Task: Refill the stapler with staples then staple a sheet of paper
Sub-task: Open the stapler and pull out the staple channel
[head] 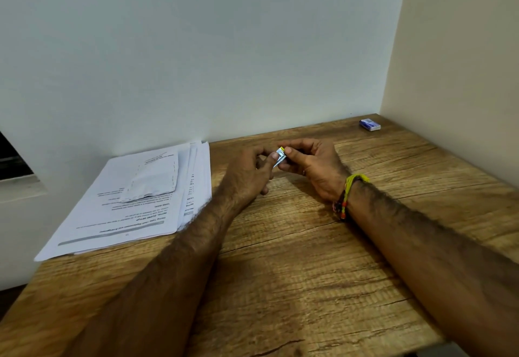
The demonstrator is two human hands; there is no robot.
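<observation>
Spreading beneath both forearms is the wooden desk, with the paper stack lying just left of the left hand and a small blue staple box sitting well beyond the right hand; both hands are pinching the tiny stapler between them, apparently opening it for refilling, so fetching staples is likely coming next
</observation>
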